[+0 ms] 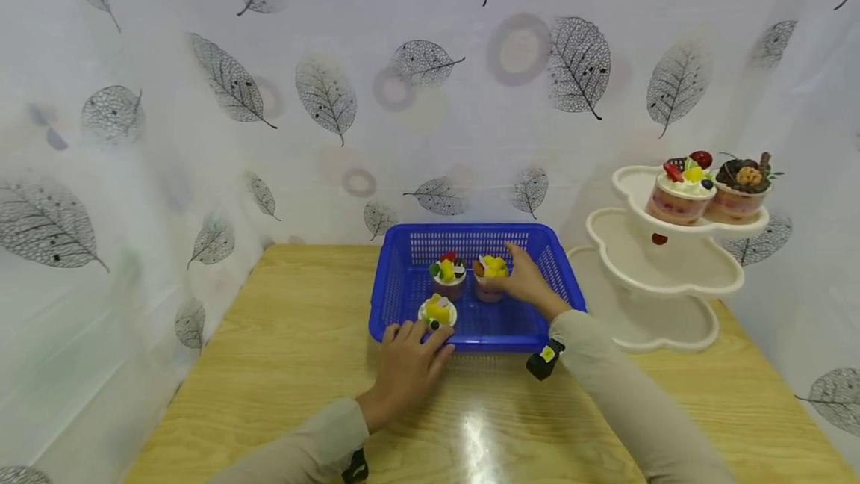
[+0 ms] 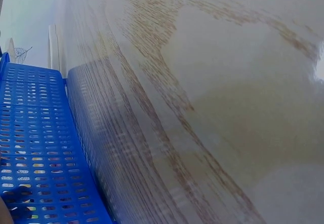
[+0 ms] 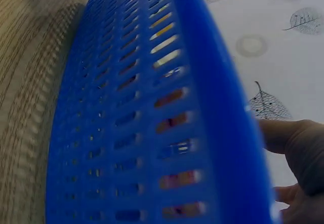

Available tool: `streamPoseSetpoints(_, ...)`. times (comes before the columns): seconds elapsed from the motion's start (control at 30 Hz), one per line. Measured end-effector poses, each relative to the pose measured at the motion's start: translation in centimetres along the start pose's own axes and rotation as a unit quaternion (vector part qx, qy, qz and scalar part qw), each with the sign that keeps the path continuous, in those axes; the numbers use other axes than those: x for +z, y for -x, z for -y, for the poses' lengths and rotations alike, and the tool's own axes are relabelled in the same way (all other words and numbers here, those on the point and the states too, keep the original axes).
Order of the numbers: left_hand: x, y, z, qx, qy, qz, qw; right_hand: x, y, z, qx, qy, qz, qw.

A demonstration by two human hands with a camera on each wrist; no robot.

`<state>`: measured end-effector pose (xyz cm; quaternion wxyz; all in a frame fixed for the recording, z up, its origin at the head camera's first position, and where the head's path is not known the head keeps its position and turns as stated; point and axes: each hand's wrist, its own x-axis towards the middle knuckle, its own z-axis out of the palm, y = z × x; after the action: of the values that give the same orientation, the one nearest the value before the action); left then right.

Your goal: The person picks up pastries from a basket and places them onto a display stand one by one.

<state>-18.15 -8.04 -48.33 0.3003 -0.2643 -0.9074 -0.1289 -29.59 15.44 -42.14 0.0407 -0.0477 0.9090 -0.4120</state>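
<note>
In the head view, a blue perforated basket [image 1: 463, 343] holds three small dessert cups. My left hand [image 1: 406, 376] grips its front rim, fingers over the edge beside the cup with yellow fruit topping [image 1: 438, 310]. Behind that cup stands one with red, yellow and green topping [image 1: 448, 275]. My right hand [image 1: 531, 282] reaches over the basket's right part, thumb and index finger spread around the yellow-topped cup [image 1: 489, 290]; the thumb overlaps it, and contact is unclear. In the right wrist view, the basket's wall [image 3: 121, 112] hides most of the cups.
A cream three-tier stand [image 1: 692, 260] with scalloped plates stands right of the basket. On its top tier sit a fruit-topped cup [image 1: 681, 193] and a chocolate-topped cup [image 1: 739, 189]. A leaf-patterned curtain [image 1: 430, 133] hangs behind the wooden table [image 1: 302, 305].
</note>
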Motion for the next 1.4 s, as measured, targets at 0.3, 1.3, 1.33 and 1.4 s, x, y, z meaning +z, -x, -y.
streamPoseSetpoints(0.3, 0.0, -0.1, 0.0, 0.002, -0.004, 0.004, 1.0, 1.2, -1.3, -0.5, 0.066, -0.039, -0.006, 0.997)
streamPoseSetpoints(1.3, 0.0, -0.1, 0.0, 0.005, -0.014, -0.006, 0.9999, 2.0, -1.8, -1.3, 0.091, 0.048, 0.001, 0.995)
streamPoseSetpoints(1.33, 0.0, -0.1, 0.0, 0.006, -0.015, -0.008, 0.9998, 2.1, -1.8, -1.3, 0.091, 0.051, 0.001, 0.995)
streamPoseSetpoints(1.4, 0.0, -0.1, 0.0, 0.006, -0.016, -0.006, 0.9998, 2.1, -1.7, -1.2, 0.089, 0.053, -0.004, 0.995)
